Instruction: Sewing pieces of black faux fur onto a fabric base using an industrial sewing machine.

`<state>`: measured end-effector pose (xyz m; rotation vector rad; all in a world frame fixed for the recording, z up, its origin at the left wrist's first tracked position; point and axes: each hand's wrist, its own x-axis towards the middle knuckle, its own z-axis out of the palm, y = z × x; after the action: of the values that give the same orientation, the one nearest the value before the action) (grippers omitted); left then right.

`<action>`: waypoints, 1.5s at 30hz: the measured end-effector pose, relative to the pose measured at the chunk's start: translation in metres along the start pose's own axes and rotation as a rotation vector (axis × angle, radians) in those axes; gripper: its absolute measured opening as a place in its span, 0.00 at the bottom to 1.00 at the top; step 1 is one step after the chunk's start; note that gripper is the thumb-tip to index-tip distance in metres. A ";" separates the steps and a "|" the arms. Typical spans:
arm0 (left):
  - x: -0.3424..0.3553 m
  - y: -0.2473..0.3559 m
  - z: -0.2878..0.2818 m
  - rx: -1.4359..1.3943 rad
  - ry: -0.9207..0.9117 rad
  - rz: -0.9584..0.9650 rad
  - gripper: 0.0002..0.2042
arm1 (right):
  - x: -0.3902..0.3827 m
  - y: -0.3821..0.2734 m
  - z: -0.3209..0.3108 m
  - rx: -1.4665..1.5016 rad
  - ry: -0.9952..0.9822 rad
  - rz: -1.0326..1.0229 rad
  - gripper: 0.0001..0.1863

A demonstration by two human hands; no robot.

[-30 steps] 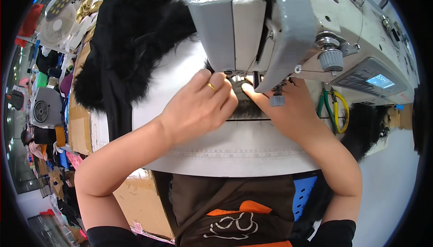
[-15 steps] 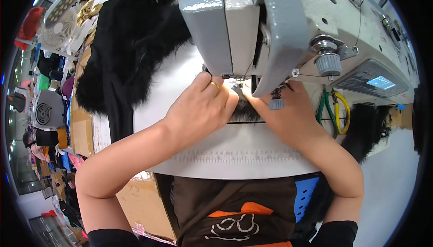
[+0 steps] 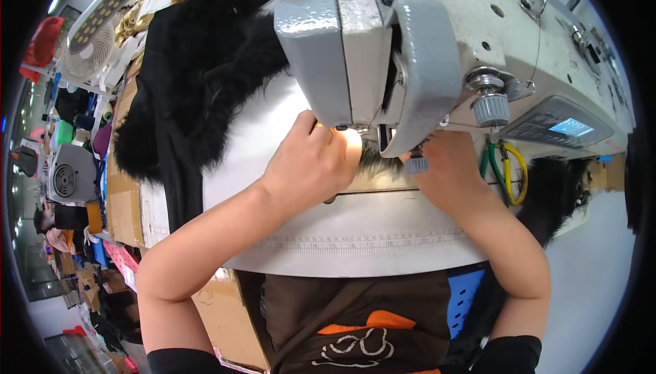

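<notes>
We see both hands at the grey sewing machine point(image 3: 383, 52). Our left hand point(image 3: 311, 169), fingers curled together, presses a dark furry strip point(image 3: 379, 165) under the machine's head — our right hand point(image 3: 444, 169) flanks it (grip hidden, so we cannot tell). Black fur fabric point(image 3: 198, 73) lies left of the machine.

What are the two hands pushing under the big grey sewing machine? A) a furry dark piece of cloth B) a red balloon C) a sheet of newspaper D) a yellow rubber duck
A: the left hand and right hand press a furry dark piece of cloth flat on the table under the head of the grey sewing machine.
</notes>
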<state>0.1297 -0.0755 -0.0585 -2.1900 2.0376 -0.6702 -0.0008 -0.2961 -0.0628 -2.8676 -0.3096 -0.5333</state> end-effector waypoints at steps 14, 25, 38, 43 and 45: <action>0.003 0.004 -0.010 -0.026 0.116 -0.043 0.05 | -0.004 -0.004 0.001 -0.041 0.158 -0.064 0.04; 0.003 0.011 -0.014 0.131 0.012 -0.031 0.08 | -0.005 -0.010 0.003 -0.056 0.100 -0.013 0.08; -0.003 0.001 -0.019 0.005 -0.016 0.045 0.06 | -0.004 -0.009 0.001 -0.100 0.093 -0.151 0.12; 0.002 0.004 -0.022 0.082 -0.118 0.056 0.06 | -0.002 -0.013 0.001 -0.107 0.174 -0.154 0.12; 0.002 0.007 -0.020 0.118 -0.170 0.049 0.06 | -0.002 -0.012 0.002 -0.117 0.061 -0.112 0.12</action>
<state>0.1162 -0.0732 -0.0421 -2.0488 1.9109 -0.5625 -0.0045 -0.2846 -0.0633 -2.9518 -0.4445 -0.6795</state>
